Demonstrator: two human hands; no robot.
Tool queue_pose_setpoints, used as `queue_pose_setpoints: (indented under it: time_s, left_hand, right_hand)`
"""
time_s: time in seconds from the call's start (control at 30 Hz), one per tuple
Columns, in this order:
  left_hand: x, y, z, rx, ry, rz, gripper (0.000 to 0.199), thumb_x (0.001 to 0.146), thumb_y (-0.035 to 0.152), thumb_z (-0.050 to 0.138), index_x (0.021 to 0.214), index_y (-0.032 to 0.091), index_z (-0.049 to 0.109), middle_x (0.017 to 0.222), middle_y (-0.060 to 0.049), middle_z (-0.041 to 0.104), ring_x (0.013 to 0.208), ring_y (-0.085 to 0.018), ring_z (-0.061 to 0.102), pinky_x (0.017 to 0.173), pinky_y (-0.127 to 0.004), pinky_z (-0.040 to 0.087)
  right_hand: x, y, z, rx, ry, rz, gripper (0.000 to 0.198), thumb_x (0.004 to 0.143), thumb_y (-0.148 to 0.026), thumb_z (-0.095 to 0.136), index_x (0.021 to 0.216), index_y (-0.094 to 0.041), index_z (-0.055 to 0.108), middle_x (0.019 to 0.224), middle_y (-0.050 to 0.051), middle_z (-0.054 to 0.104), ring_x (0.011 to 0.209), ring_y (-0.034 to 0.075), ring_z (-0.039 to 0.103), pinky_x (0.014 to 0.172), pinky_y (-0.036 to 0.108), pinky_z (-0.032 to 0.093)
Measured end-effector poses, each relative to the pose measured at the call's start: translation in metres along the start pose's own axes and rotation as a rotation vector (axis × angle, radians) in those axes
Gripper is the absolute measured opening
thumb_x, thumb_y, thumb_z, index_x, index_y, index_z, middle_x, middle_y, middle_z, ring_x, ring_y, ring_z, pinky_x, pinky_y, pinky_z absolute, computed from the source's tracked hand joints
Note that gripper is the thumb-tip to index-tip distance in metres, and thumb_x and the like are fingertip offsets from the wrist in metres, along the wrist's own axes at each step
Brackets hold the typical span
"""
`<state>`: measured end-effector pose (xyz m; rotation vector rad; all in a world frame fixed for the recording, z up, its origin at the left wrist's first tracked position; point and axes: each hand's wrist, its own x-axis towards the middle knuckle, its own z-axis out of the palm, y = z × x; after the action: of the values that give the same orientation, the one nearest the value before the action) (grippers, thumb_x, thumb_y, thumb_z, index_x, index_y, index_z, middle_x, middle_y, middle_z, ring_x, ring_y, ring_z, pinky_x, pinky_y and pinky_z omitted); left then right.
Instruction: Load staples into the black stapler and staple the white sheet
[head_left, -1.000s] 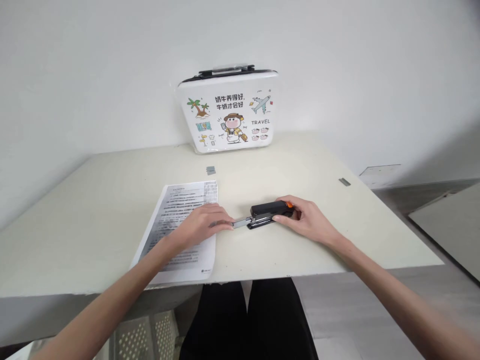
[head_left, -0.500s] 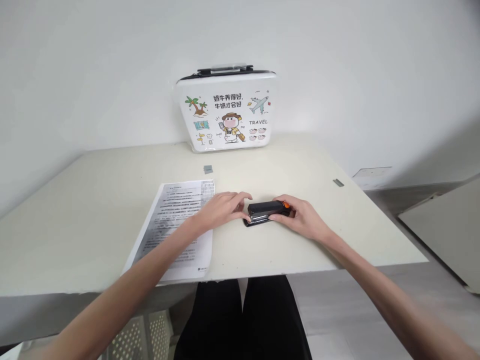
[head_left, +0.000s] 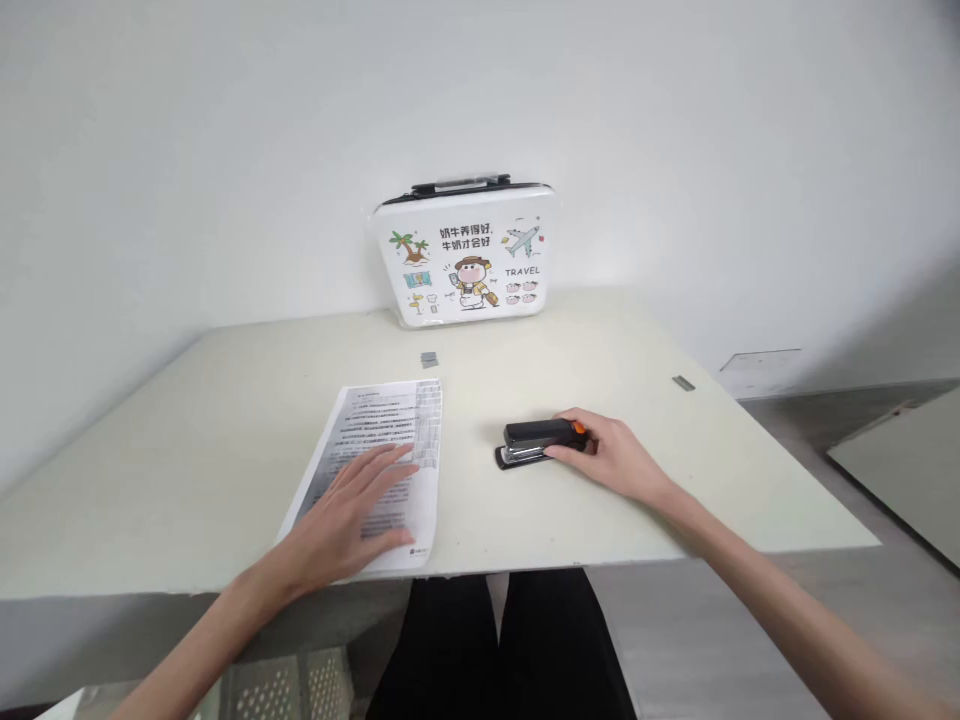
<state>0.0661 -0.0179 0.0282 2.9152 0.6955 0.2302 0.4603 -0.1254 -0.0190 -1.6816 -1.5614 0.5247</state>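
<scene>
In the head view, the left hand [head_left: 341, 520] is spread wide over the printed paper [head_left: 420, 500], gripping nothing and hiding part of its text. The right hand [head_left: 611, 455] curls closed around the rear of the black stapler [head_left: 536, 435], covering that end; the stapler is on the table [head_left: 600, 520], right of the paper. Under the tabletop, a pale perforated panel [head_left: 328, 685], perhaps a basket's side, is cut off by the lower edge. The white case [head_left: 480, 260] stands closed near the wall [head_left: 675, 150], concealing its contents.

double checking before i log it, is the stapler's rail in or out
In: no rail juts past the front of the stapler, which the right hand grips.
</scene>
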Motion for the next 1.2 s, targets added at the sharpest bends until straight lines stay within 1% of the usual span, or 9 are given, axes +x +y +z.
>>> queue_pose_setpoints:
  time_s: [0.07,0.13,0.33,0.57,0.77,0.87,0.97,1.1,1.2]
  left_hand:
    - [-0.022,0.007,0.006,0.065,-0.047,0.023,0.088,0.099,0.063,0.063,0.17,0.031,0.021,0.175,-0.01,0.028,0.161,-0.04,0.023,0.125,-0.061,0.033]
    - [-0.033,0.02,0.015,0.111,-0.064,0.032,0.096,0.098,0.067,0.061,0.172,0.031,0.012,0.176,-0.008,0.022,0.162,-0.04,0.018,0.127,-0.062,0.03]
    - [-0.023,0.066,0.033,0.077,0.028,0.003,0.064,0.113,0.034,0.042,0.171,0.036,0.015,0.175,0.002,0.028,0.163,-0.028,0.023,0.132,-0.053,0.028]
    - [0.006,0.1,0.046,0.027,0.067,-0.048,0.061,0.114,0.032,0.038,0.17,0.04,0.016,0.178,0.0,0.015,0.163,-0.028,0.022,0.129,-0.054,0.033]
    - [0.018,0.109,0.051,-0.046,0.045,-0.045,0.055,0.113,0.031,0.039,0.167,0.041,0.03,0.18,-0.003,0.005,0.164,-0.034,0.016,0.126,-0.058,0.036]
    - [0.021,0.114,0.047,-0.116,-0.006,-0.064,0.052,0.114,0.031,0.037,0.165,0.04,0.035,0.179,-0.003,0.007,0.164,-0.034,0.011,0.127,-0.059,0.034]
    - [0.022,0.116,0.039,-0.208,-0.078,-0.06,0.054,0.113,0.045,0.04,0.166,0.041,0.032,0.179,-0.001,0.008,0.165,-0.034,0.007,0.128,-0.06,0.033]
    - [0.025,0.102,0.028,-0.316,-0.13,-0.092,0.075,0.105,0.067,0.047,0.169,0.037,0.026,0.179,-0.001,0.011,0.165,-0.033,0.008,0.129,-0.057,0.033]
    - [0.039,0.081,0.026,-0.299,-0.082,-0.133,0.071,0.106,0.066,0.043,0.168,0.034,0.031,0.177,0.0,0.022,0.165,-0.03,0.009,0.133,-0.054,0.024]
  right_hand:
    - [-0.001,0.0,0.0,-0.008,0.0,0.003,0.043,0.09,-0.06,0.07,0.117,-0.027,0.07,0.095,0.002,0.076,0.065,0.018,0.059,0.064,0.032,0.05]
    - [-0.002,-0.001,0.0,-0.017,-0.003,0.004,0.043,0.09,-0.06,0.07,0.118,-0.027,0.07,0.094,0.002,0.076,0.066,0.018,0.059,0.063,0.032,0.05]
    - [-0.001,0.002,0.0,0.022,-0.032,-0.008,0.044,0.089,-0.064,0.071,0.113,-0.028,0.072,0.088,0.001,0.073,0.067,0.018,0.057,0.062,0.031,0.048]
    - [0.001,0.009,0.002,0.081,-0.08,-0.02,0.046,0.089,-0.064,0.072,0.116,-0.028,0.071,0.1,0.003,0.077,0.081,0.022,0.066,0.069,0.033,0.053]
    - [-0.001,0.002,0.001,0.025,-0.088,-0.046,0.044,0.091,-0.064,0.069,0.115,-0.027,0.07,0.096,0.003,0.077,0.076,0.022,0.065,0.066,0.033,0.053]
    - [-0.002,0.0,0.001,0.011,-0.081,-0.047,0.043,0.091,-0.063,0.069,0.115,-0.027,0.07,0.096,0.003,0.077,0.075,0.021,0.065,0.066,0.033,0.053]
    - [-0.002,0.0,-0.002,0.005,-0.08,-0.039,0.044,0.091,-0.063,0.069,0.115,-0.026,0.071,0.095,0.003,0.077,0.072,0.021,0.064,0.064,0.033,0.053]
    - [-0.002,-0.005,-0.015,-0.013,-0.152,-0.037,0.045,0.095,-0.063,0.062,0.123,-0.029,0.072,0.1,0.003,0.08,0.069,0.021,0.066,0.06,0.033,0.053]
    - [0.001,-0.013,-0.025,-0.037,-0.12,-0.002,0.046,0.1,-0.062,0.054,0.128,-0.031,0.073,0.106,0.004,0.082,0.062,0.019,0.065,0.059,0.034,0.054]
